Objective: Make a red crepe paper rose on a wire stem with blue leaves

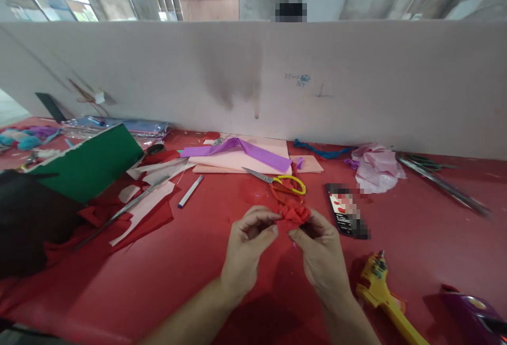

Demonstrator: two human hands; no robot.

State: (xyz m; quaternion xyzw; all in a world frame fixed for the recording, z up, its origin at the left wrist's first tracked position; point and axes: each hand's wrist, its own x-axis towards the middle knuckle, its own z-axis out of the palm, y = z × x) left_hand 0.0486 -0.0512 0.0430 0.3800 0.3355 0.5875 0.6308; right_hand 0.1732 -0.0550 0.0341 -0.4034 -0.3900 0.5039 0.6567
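Both my hands meet over the red table near its middle. My left hand and my right hand each pinch a small crumpled piece of red paper held between them, fingers curled tight round it. Just beyond the paper lie yellow-handled scissors, blades pointing left. A black phone lies flat right of my right hand.
Pink sheets with a purple strip lie behind the scissors. A green sheet, red and pink scraps and a white pen sit left. A yellow glue gun and a purple object lie near right. A white partition backs the table.
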